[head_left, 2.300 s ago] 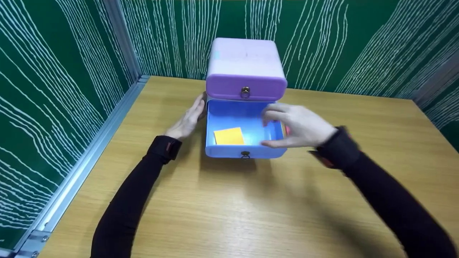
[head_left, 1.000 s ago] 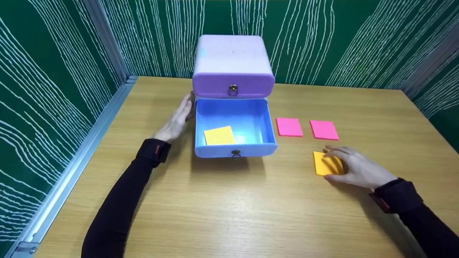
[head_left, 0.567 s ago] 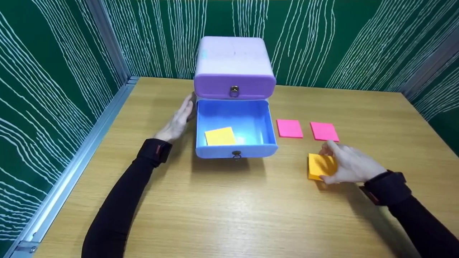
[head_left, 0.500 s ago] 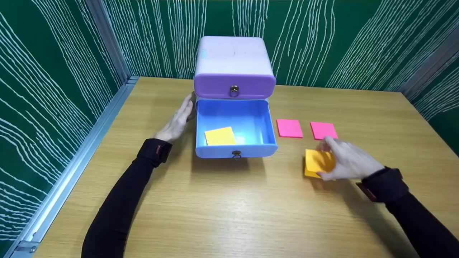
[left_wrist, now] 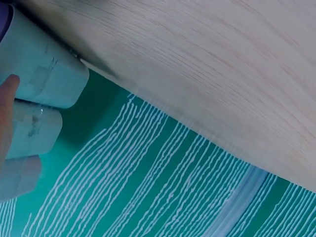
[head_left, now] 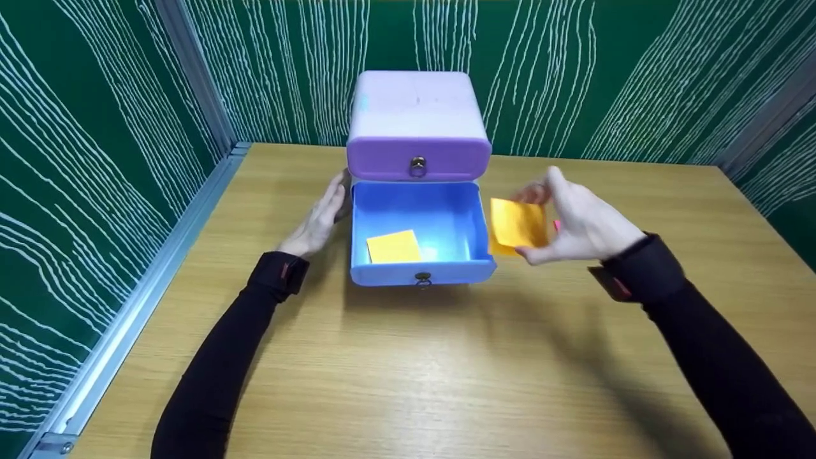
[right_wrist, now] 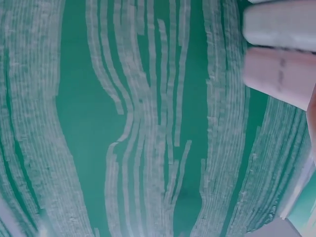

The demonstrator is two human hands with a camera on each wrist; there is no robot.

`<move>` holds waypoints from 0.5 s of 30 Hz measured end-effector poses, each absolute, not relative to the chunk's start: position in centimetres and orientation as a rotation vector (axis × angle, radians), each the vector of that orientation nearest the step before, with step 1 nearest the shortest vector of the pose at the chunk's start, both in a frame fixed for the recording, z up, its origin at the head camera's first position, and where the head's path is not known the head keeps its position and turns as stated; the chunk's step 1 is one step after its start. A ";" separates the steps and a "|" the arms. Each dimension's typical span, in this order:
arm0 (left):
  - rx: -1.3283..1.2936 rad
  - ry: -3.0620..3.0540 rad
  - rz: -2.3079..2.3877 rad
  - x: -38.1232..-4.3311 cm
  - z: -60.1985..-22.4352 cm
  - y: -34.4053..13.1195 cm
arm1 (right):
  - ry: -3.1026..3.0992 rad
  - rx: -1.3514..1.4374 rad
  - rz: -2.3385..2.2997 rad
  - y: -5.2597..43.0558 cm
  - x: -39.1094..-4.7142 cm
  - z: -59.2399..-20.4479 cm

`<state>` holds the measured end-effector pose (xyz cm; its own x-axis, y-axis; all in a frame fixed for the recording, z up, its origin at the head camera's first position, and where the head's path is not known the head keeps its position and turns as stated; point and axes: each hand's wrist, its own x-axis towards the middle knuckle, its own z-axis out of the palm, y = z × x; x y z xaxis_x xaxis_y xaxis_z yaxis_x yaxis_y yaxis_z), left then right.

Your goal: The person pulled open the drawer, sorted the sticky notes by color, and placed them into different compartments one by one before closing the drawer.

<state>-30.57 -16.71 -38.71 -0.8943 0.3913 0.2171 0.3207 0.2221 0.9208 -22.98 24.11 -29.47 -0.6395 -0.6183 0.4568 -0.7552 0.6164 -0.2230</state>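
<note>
A small drawer unit (head_left: 417, 105) has a closed purple drawer (head_left: 382, 159) above a pulled-out blue drawer (head_left: 382, 274). Inside the blue drawer, at its front left, lies a yellow sticky note pad (head_left: 393, 247). My right hand (head_left: 590, 220) pinches an orange sticky note pad (head_left: 519, 223) between thumb and fingers, raised just right of the drawer's right wall. With fingers extended, my left hand (head_left: 317, 223) rests along the unit's left side; one of its fingers (left_wrist: 7, 98) shows against the casing in the left wrist view. A sliver of pink pad (head_left: 557, 225) peeks from behind my right hand.
Everything stands on a wooden table (head_left: 395, 376). Behind it rises a green wall (head_left: 650, 76) with white wavy lines, and a metal rail (head_left: 146, 274) runs along the left edge. The right wrist view shows mostly wall, with the unit (right_wrist: 281, 24) at its upper right.
My right hand has taken the orange pad off the table and carried it up and left to the blue drawer's side. The pink pads are now mostly covered. My left hand has stayed put.
</note>
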 end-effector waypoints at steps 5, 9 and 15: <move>0.677 2.396 1.781 -30.6 -38.9 -16.6 | -2.540 1.197 0.608 20.7 -24.2 -28.8; 0.693 2.349 1.825 -30.7 -38.9 -16.6 | -2.573 1.261 0.648 18.5 -25.2 -28.9; 0.679 2.395 1.787 -30.7 -38.7 -16.9 | -2.599 1.330 0.636 16.2 -26.2 -29.6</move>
<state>-30.74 -16.89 -38.68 -0.8991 0.3907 0.1975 0.3006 0.2230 0.9273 -26.22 16.22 -29.58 -0.5945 -0.7372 0.3210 -0.8022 0.5161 -0.3004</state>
